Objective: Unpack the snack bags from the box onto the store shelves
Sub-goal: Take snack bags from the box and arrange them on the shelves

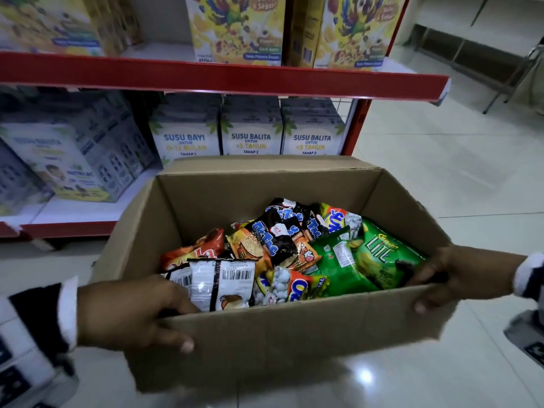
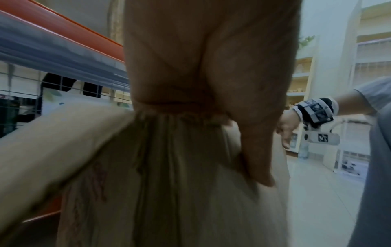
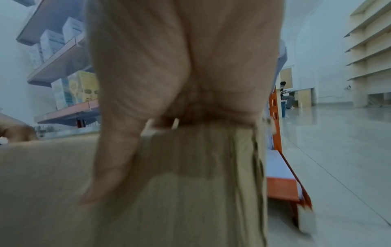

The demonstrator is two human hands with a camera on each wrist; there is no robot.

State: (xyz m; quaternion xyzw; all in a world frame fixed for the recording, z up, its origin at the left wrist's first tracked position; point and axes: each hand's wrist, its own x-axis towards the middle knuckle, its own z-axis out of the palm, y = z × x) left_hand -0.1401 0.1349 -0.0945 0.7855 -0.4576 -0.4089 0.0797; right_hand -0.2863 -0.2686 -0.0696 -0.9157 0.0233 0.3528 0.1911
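Note:
An open cardboard box (image 1: pixel 282 337) is held off the floor in front of the red store shelves (image 1: pixel 223 76). Inside lie several snack bags: a green one (image 1: pixel 374 254), black ones (image 1: pixel 279 231) and a silver-backed one (image 1: pixel 223 282). My left hand (image 1: pixel 132 313) grips the box's near-left corner, fingers over the rim and thumb on the outer wall. My right hand (image 1: pixel 453 275) grips the near-right corner the same way. The wrist views are blurred: my left hand (image 2: pixel 203 83) and my right hand (image 3: pixel 180 83) each clamp the cardboard edge (image 2: pixel 169 183) (image 3: pixel 190 183).
The upper shelf holds yellow cereal boxes (image 1: pixel 238 28). The lower shelf (image 1: pixel 73 213) carries white and blue milk cartons (image 1: pixel 250 128), with bare white board at its front. Pale tiled floor (image 1: pixel 456 160) opens to the right, where chair legs (image 1: pixel 500 92) stand.

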